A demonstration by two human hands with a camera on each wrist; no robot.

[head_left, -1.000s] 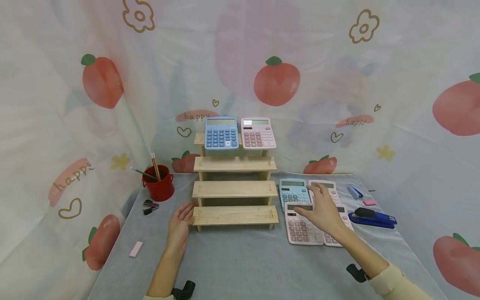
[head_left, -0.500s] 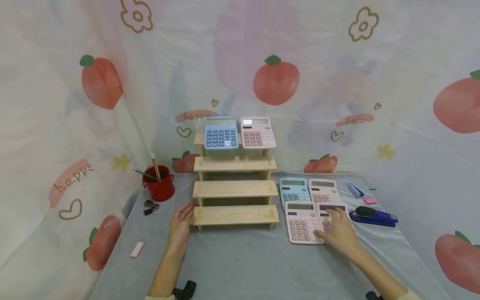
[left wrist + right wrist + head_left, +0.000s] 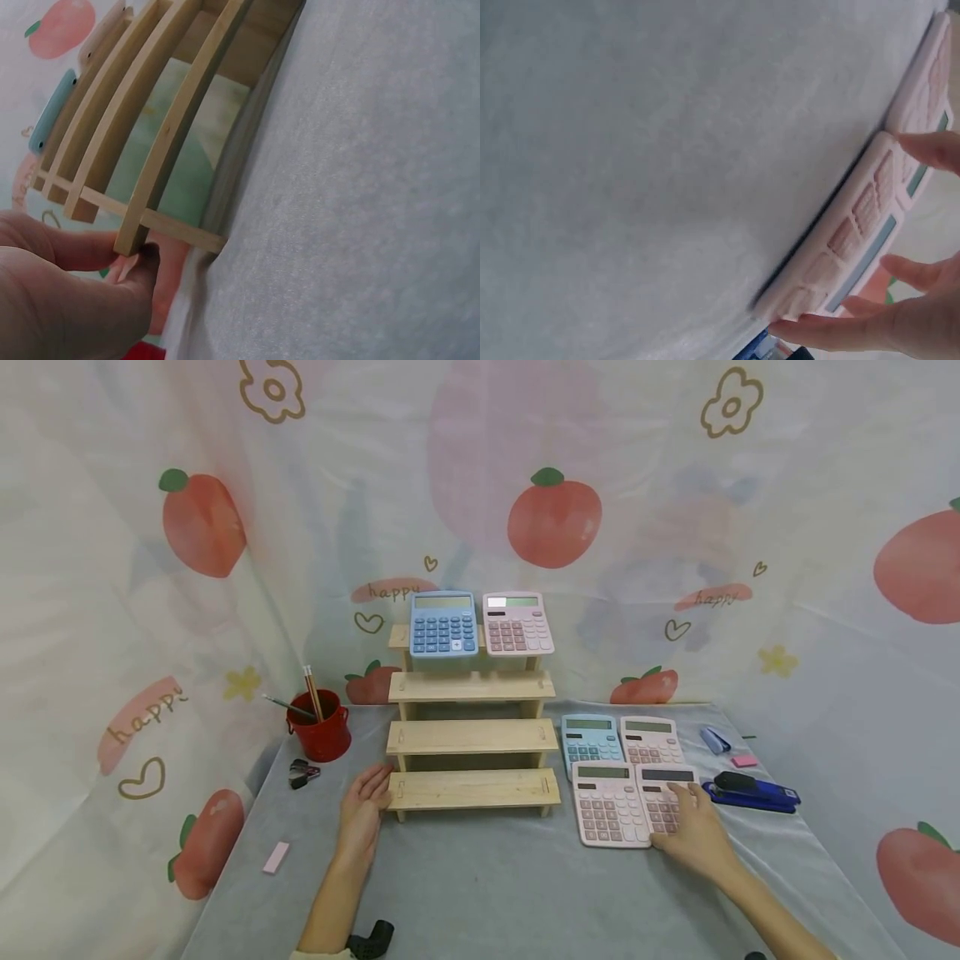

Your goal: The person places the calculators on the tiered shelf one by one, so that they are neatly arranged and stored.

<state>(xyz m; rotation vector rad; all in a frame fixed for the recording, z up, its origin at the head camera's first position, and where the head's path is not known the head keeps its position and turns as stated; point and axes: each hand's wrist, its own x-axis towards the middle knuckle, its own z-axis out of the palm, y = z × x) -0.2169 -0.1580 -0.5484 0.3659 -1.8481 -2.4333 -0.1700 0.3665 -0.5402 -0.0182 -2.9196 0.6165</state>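
My left hand (image 3: 362, 818) is at the left end of a four-tier wooden display stand (image 3: 474, 790). In the left wrist view its thumb and finger pinch the end of the lowest shelf board (image 3: 174, 131). My right hand (image 3: 701, 837) spans a pink calculator (image 3: 662, 812), the front right one of a group on the table. In the right wrist view the thumb (image 3: 934, 150) is at one side edge of this calculator and a finger (image 3: 817, 330) at the opposite edge. Another pink calculator (image 3: 609, 817) lies directly beside it on the left.
Behind these lie a blue calculator (image 3: 589, 739) and a pink one (image 3: 651, 742). The top tier bears a blue (image 3: 444, 625) and a pink calculator (image 3: 517, 625). A blue stapler (image 3: 752, 793) lies right; a red bucket of pencils (image 3: 322, 735), clips (image 3: 302, 773) and an eraser (image 3: 275, 857) lie left.
My right hand has moved right and towards me, from above the middle of the calculator group to the front right pink calculator. My left hand stays at the stand.
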